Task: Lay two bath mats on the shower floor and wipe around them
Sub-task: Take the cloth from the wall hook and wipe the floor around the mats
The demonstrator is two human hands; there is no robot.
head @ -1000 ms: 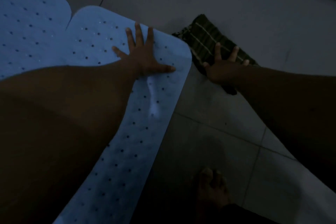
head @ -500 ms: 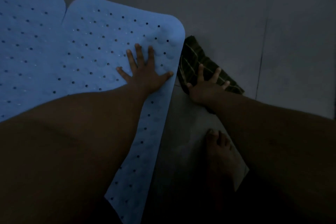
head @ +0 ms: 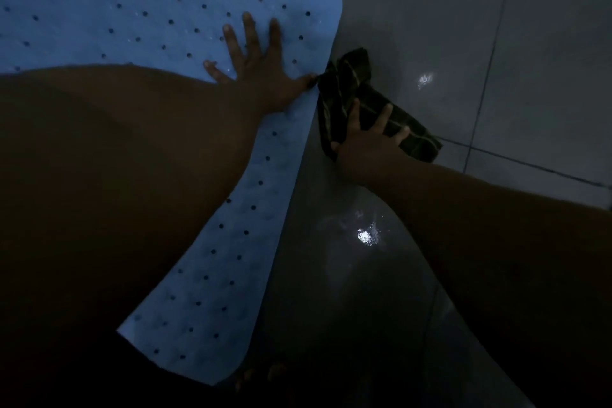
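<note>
Floor: dim grey tile (head: 414,26), wet glare at 5 o'clock.
Toes (head: 261,374): nearest, 6 o'clock, by mat's near end.
Mat (head: 132,10): blue, perforated; long axis 6→12 o'clock; only 1 mat clearly seen.
L hand (head: 261,73): fingers spread, flat on mat, thumb at its R edge.
R hand (head: 367,142): fingers spread, pressing cloth (head: 351,89); cloth just R of mat edge, touching L thumb.
Next, prob.: wipe along that edge.

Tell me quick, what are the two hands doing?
Left hand: open, fingers spread flat, pressing the blue bath mat.
Right hand: open, fingers spread, pressing the dark cloth.
</note>
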